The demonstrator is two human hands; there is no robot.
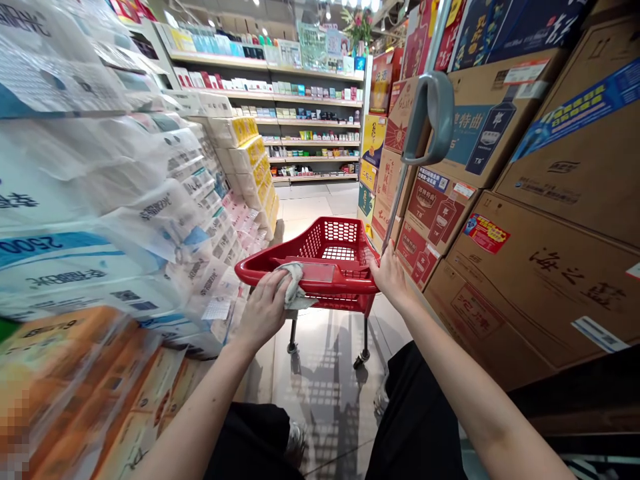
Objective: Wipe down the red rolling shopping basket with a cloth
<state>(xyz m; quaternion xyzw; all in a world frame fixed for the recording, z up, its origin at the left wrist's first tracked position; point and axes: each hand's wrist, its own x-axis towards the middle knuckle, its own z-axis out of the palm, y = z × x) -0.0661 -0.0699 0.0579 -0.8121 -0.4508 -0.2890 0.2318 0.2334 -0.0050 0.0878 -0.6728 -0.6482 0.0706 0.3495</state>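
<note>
A red plastic shopping basket on wheels [330, 267] stands on the tiled floor in front of me. My left hand [265, 308] is closed on a grey-white cloth [294, 288] and presses it against the basket's near rim. My right hand [388, 275] grips the basket's right rim, close to the grey pull handle [431, 117] that rises up and to the right. The basket's inside looks bare.
Stacks of wrapped tissue packs [105, 220] line the left of the narrow aisle. Piled brown cartons [540, 220] line the right. Store shelves with small goods [310, 120] stand at the far end. My knees in black trousers are at the bottom.
</note>
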